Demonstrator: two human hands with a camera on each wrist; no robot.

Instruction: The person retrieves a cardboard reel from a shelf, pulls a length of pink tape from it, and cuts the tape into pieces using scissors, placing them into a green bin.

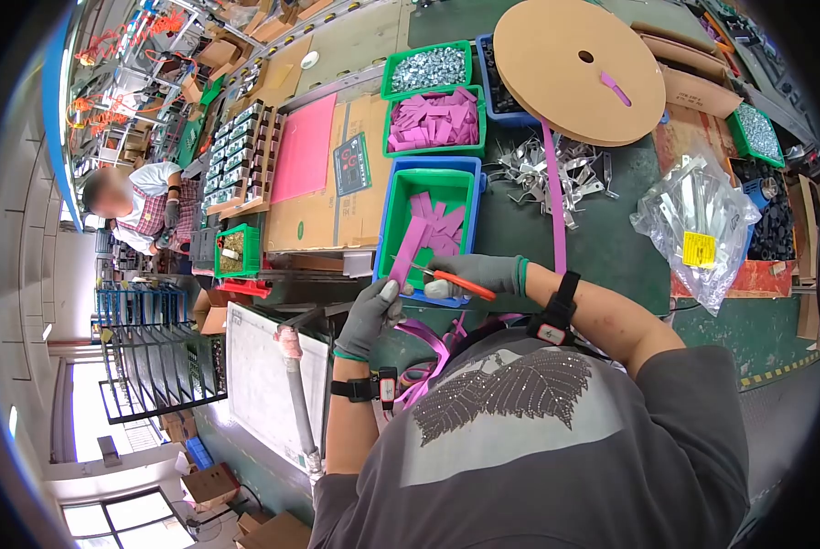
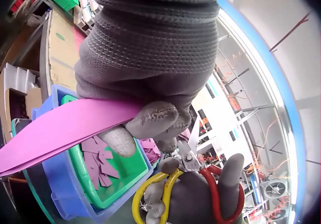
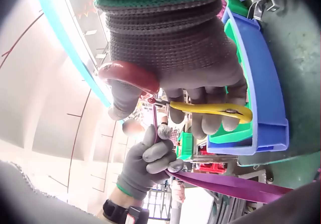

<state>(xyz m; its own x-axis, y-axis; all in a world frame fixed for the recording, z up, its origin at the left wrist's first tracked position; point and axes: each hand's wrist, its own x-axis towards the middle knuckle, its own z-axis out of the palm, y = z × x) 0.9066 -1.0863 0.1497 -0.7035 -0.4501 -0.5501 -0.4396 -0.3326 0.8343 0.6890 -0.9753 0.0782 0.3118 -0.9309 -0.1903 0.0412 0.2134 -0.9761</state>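
Note:
Both hands wear grey knit gloves. My left hand (image 1: pixel 366 322) pinches a flat purple strip (image 1: pixel 411 245), which shows doubled in the left wrist view. My right hand (image 1: pixel 494 272) holds a pair of scissors (image 2: pixel 189 160) with one red and one yellow handle, fingers through the loops. The blades stand apart, close beside the left fingertips and the strip. Under the hands is a green tray (image 1: pixel 472 188) set in a blue bin (image 1: pixel 379 261). Short purple pieces (image 1: pixel 442 229) lie in the tray. More of the long strip (image 3: pixel 235 186) trails from the left hand toward the body.
A big cardboard reel (image 1: pixel 556 64) stands at the back, with a purple strip (image 1: pixel 554 201) running down from it. Beyond the bin are a green tray of purple pieces (image 1: pixel 433 121) and metal parts (image 1: pixel 431 69). Metal brackets (image 1: pixel 561 174) and a plastic bag (image 1: pixel 698 220) lie right.

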